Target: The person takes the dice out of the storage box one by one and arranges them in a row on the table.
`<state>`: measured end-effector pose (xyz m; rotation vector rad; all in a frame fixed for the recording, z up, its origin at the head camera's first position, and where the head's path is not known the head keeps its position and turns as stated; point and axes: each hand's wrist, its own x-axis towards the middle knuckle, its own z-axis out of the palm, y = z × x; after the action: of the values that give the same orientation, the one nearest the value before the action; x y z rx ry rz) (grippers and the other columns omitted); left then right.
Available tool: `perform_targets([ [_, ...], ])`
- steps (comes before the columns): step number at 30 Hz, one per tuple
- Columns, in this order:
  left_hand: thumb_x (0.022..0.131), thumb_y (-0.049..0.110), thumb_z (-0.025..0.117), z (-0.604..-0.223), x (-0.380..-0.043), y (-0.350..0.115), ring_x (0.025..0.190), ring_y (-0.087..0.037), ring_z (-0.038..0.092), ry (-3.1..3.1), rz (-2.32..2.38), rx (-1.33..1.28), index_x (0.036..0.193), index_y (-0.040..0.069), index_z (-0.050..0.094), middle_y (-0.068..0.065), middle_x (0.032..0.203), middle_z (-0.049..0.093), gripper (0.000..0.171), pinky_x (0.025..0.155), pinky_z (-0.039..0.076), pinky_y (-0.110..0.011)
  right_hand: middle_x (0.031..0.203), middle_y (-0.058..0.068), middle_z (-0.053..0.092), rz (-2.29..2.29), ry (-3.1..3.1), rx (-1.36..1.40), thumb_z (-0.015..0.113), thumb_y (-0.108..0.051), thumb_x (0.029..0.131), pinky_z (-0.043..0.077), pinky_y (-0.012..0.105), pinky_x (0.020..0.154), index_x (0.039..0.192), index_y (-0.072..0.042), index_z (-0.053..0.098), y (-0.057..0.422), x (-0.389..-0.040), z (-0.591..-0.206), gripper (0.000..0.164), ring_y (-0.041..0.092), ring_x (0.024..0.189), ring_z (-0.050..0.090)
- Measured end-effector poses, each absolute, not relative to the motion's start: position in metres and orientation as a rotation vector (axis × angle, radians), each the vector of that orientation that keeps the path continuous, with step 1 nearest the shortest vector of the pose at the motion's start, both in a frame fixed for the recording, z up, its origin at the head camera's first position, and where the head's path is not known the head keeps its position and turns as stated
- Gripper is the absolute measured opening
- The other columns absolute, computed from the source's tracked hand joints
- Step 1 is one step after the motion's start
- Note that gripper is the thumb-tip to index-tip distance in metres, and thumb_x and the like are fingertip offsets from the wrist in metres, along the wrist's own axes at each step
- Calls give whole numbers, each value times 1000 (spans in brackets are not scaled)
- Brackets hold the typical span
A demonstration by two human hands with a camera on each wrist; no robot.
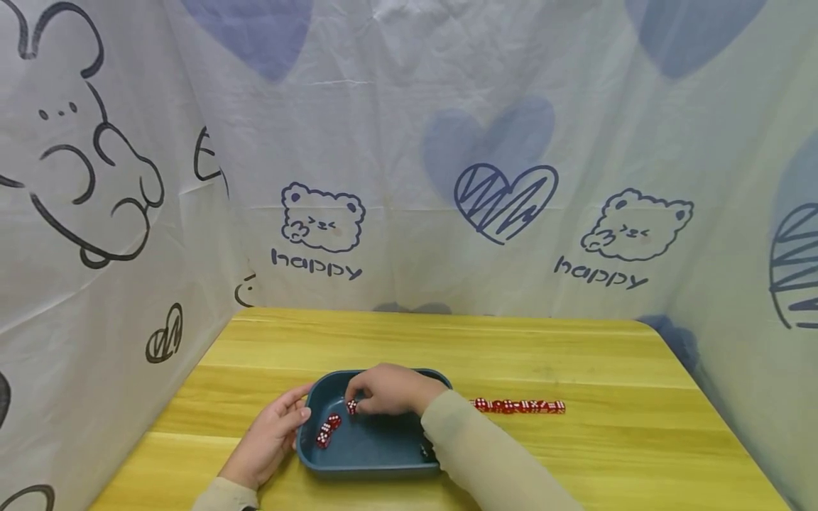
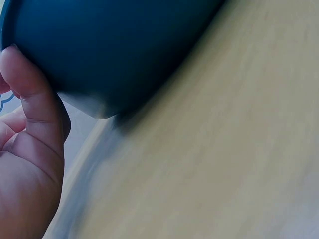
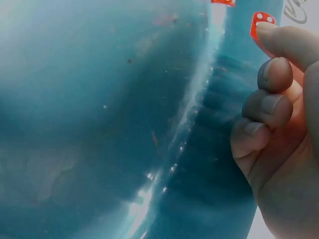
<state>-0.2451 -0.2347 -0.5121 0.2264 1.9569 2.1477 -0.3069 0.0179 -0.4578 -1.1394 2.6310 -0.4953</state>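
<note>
A dark teal tray (image 1: 377, 468) with raised walls stands on the table. My left hand (image 1: 273, 434) grips its left rim, and in the left wrist view the thumb (image 2: 27, 74) lies against the tray's wall. Inside the tray, my right hand (image 1: 391, 389) pinches a red die (image 1: 351, 407) with white dots between thumb and finger. The right wrist view shows this die (image 3: 262, 22) at the fingertips, the other fingers curled. Several more red dice (image 1: 326, 431) lie at the tray's left side. The right sleeve hides part of the tray's right end.
To the right of the tray, a straight row of red dice (image 1: 520, 407) lies on the yellow wood-grain table (image 1: 613, 454); the right forearm runs close to its left end. A small dark item (image 1: 427, 451) shows by the sleeve in the tray. Printed white curtains (image 1: 409, 270) surround the table.
</note>
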Motion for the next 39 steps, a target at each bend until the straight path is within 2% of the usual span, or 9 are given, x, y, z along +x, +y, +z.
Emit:
perform_targets([
  [10, 102, 11, 58, -511, -245, -234, 67, -11, 50, 1960, 2139, 200, 154, -5, 31, -9, 101, 52, 61, 56, 45, -20, 73, -9, 54, -517, 2686, -1111, 68, -26, 97, 42, 24, 59, 111, -31, 73, 28, -301, -442, 15, 7, 65, 50],
  [24, 103, 10, 56, -512, -245, -235, 70, -11, 52, 1933, 2142, 252, 154, -7, 28, -10, 103, 53, 61, 57, 46, -20, 81, -12, 58, -537, 2754, -1180, 64, -25, 99, 46, 24, 67, 115, -29, 73, 47, -298, -411, 18, 8, 73, 53],
  [39, 102, 9, 57, -513, -244, -234, 68, -11, 51, 1965, 2156, 223, 152, -7, 32, -10, 102, 53, 58, 56, 46, -20, 74, -10, 56, -602, 2810, -1132, 63, -23, 98, 45, 27, 61, 110, -29, 72, 84, -294, -398, 17, 10, 65, 51],
])
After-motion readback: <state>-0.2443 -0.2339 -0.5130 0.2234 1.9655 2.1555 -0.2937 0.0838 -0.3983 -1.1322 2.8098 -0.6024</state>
